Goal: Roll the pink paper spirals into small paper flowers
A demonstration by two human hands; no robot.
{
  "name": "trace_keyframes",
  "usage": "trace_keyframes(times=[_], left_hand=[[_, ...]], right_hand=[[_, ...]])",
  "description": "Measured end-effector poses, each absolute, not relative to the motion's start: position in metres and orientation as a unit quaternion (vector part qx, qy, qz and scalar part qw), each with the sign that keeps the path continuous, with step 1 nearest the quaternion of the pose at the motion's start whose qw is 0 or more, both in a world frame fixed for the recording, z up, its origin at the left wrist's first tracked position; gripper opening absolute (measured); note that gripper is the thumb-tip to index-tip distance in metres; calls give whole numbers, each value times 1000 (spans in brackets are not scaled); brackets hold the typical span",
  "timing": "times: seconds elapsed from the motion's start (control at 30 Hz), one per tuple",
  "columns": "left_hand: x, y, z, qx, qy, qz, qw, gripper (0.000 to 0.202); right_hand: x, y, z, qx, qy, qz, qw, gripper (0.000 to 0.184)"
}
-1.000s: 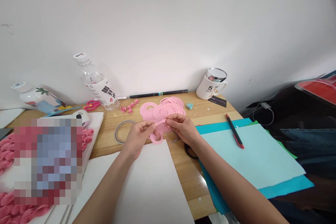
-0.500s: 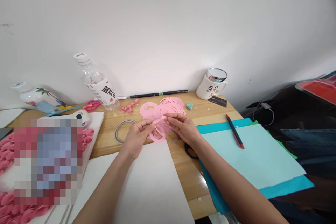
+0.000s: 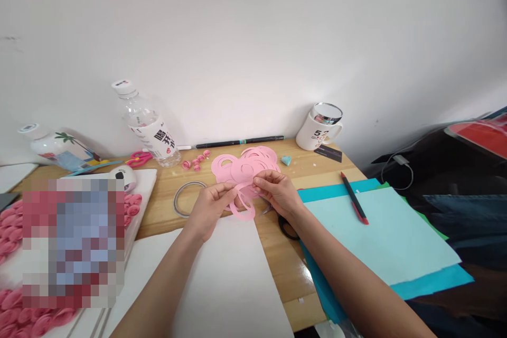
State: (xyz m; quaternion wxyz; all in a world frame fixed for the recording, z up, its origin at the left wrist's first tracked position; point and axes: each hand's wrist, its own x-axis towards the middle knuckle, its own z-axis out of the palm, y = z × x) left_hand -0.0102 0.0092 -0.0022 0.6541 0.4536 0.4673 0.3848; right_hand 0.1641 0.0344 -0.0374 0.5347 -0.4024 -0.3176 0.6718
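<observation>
A curled pink paper strip [image 3: 244, 214] hangs between my two hands, its looped end dangling over the edge of a white sheet [image 3: 233, 274]. My left hand [image 3: 212, 206] pinches it between thumb and fingers. My right hand [image 3: 277, 190] pinches the strip's other part, a short way to the right. Just behind the hands lies a pile of pink paper spirals [image 3: 241, 168], partly covered by my fingers. Black-handled scissors [image 3: 289, 228] lie under my right wrist, mostly hidden. Left of my left hand is a roll of tape [image 3: 177, 200].
Several small rolled pink paper flowers [image 3: 196, 162] and a blue-green one [image 3: 285, 160] lie near the pile. A plastic bottle [image 3: 150, 132] and a mug [image 3: 319, 127] stand by the wall. Coloured paper sheets [image 3: 380, 243] with a pen [image 3: 354, 198] are at right, a flower-covered board [image 3: 142, 190] at left.
The strip's loop has swung slightly right and lower, opening wider. My right hand has shifted a little right along the strip; my left hand stays nearly in place.
</observation>
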Motion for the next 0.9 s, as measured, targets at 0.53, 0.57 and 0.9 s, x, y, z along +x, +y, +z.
trace_keyframes(times=[0.53,0.57,0.9], left_hand=[[-11,11,2,444,474,410,641,24],[-11,10,2,444,473,407,643,24],[-12,10,3,436,471,419,642,22]], right_hand=[[164,35,-35,-400,-330,668,533,21],[164,35,-36,-403,-329,667,533,21],[162,35,-34,-384,-328,661,555,17]])
